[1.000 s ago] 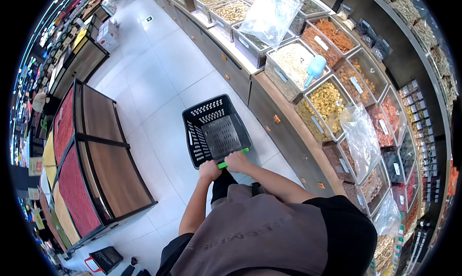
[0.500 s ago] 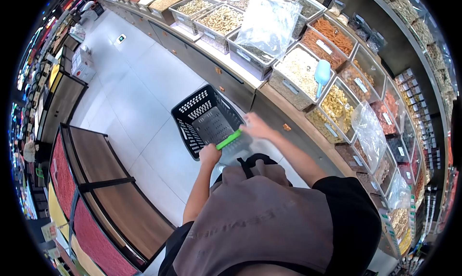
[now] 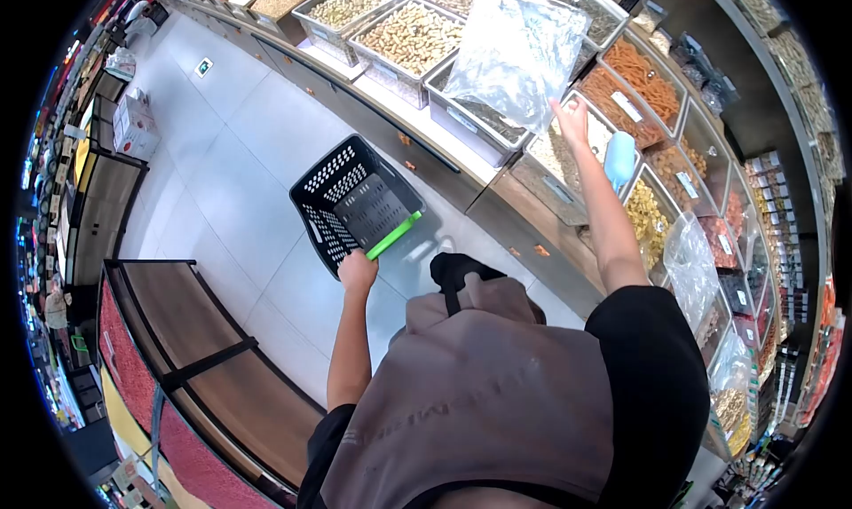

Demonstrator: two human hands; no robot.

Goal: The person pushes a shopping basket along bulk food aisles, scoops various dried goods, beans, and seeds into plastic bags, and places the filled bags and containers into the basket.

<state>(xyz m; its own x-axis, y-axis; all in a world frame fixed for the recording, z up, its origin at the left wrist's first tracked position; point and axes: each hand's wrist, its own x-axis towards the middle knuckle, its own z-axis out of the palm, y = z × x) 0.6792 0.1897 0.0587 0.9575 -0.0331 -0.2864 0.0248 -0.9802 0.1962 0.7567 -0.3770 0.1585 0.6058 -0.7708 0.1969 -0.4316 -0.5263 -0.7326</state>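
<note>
Left hand (image 3: pixel 357 269): closed around the near-left end of the green handle (image 3: pixel 395 236); the grip was tight, with the fingers curled.
Right hand (image 3: pixel 572 123): extended over the counter bins, its fingertips at the lower edge of the clear bag (image 3: pixel 519 52); whether they pinched the film or only lay beside it could not be told.
Black basket (image 3: pixel 373 209): in front of the body, tilted in view, its slotted base exposed; whether it rested on the tiled floor (image 3: pixel 257 243) could not be told.
Clear bag: crumpled, spread over part of the dark-filled bin (image 3: pixel 463 120).
Flake bin (image 3: pixel 540 179): directly below the right hand, containing pale flakes (image 3: pixel 552 154); a blue scoop (image 3: pixel 619 161) stood at its right side.
Nearby bins: the peanut bin (image 3: pixel 390 78) held unshelled peanuts, the orange bin (image 3: pixel 612 105) orange strips, the yellow bin (image 3: pixel 652 243) yellow slices.
Counts: one basket, one green handle, one blue scoop, and at least two clear bags, the second (image 3: pixel 690 252) below the yellow bin.
</note>
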